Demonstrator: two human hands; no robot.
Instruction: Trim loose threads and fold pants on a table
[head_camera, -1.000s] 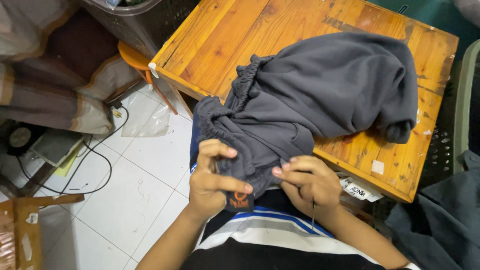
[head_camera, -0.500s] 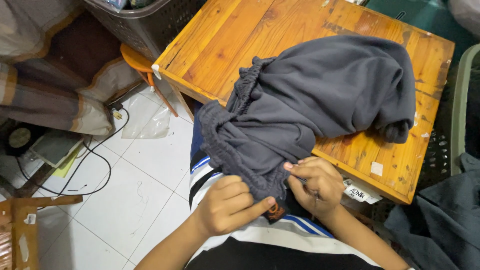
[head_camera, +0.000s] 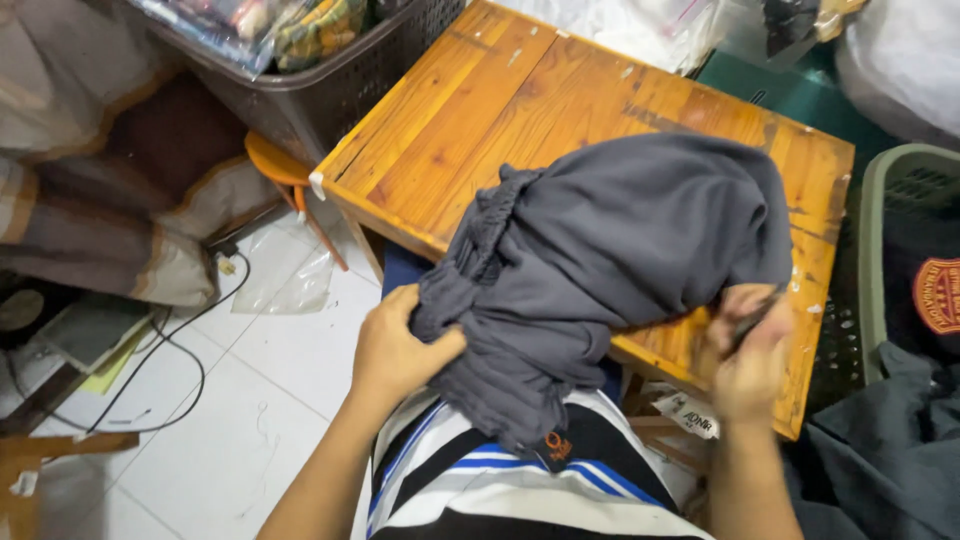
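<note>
A dark grey garment (head_camera: 610, 250) with a gathered waistband lies bunched across a wooden table (head_camera: 480, 130), its near end hanging over the table's front edge onto my lap. My left hand (head_camera: 395, 350) is closed on the garment's lower left corner by the waistband. My right hand (head_camera: 745, 355), blurred by motion, grips the garment's right edge near the table's front right corner. A small orange label shows at the garment's lowest fold, over my striped shirt.
A dark plastic basket (head_camera: 330, 90) full of packets stands left of the table beside an orange stool (head_camera: 275, 165). A green laundry basket (head_camera: 905, 200) with dark clothes sits on the right. Cables (head_camera: 170, 350) and a plastic bag lie on the white tiled floor.
My right hand has swung from the middle of the garment's near edge out to its right side. The left hand has shifted left and taken the waistband corner. The view has tilted.
</note>
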